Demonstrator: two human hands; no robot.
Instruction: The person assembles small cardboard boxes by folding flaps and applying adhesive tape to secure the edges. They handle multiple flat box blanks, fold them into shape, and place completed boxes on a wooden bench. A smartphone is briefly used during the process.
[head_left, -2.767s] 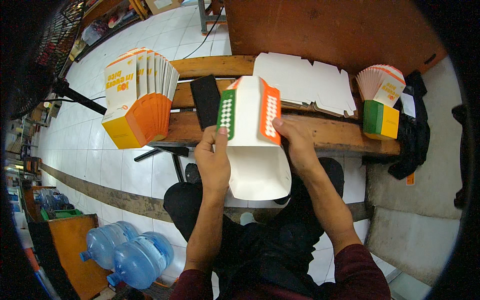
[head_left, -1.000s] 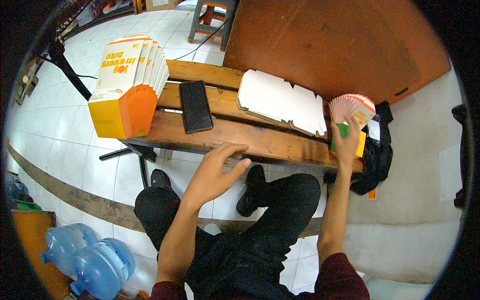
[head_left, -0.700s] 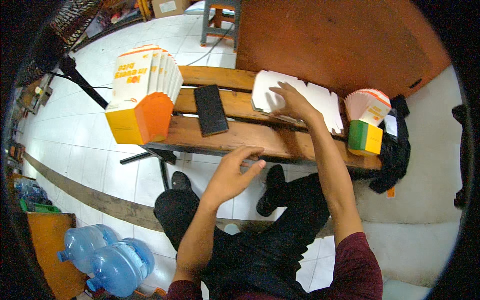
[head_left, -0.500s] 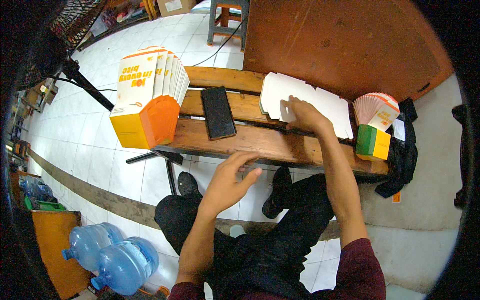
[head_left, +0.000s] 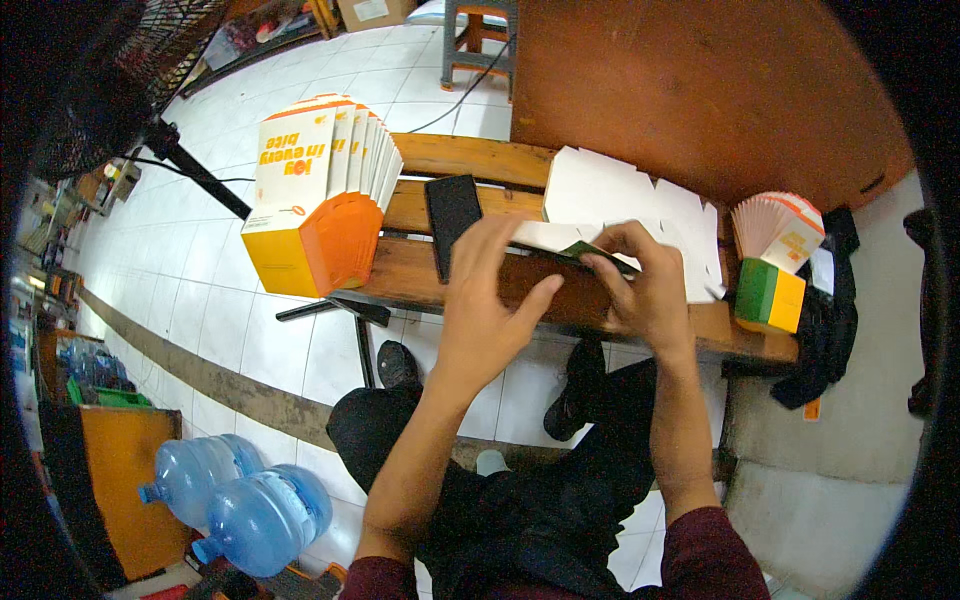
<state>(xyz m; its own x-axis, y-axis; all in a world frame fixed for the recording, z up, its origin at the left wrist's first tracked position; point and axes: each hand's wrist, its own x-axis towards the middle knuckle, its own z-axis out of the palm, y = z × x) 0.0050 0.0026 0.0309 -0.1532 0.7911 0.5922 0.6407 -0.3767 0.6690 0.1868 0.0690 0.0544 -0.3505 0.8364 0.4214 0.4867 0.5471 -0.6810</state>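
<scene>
A flat carton blank [head_left: 550,236], white on one face with green showing on the other, is held up nearly edge-on above the bench. My right hand [head_left: 650,285] pinches its right part between thumb and fingers. At the blank's left end is my left hand [head_left: 490,310], thumb and fingers spread apart; whether its fingertips touch the card I cannot make out. Behind both hands lies a stack of white carton blanks [head_left: 605,187], partly covered by the raised one and my right hand. A black phone [head_left: 453,208] lies left of the stack, its lower part hidden by my left hand.
All this is on a slatted wooden bench [head_left: 430,155]. A fanned set of orange-and-white cartons [head_left: 300,160] stands at its left end, a smaller green-and-yellow set [head_left: 768,292] at its right. Blue water bottles [head_left: 265,520] lie on the floor, lower left; a fan [head_left: 110,90] stands upper left.
My right hand has lifted a carton blank off the stack and drawn it toward me. My left hand has moved up and in to the blank's left end. The view has shifted slightly.
</scene>
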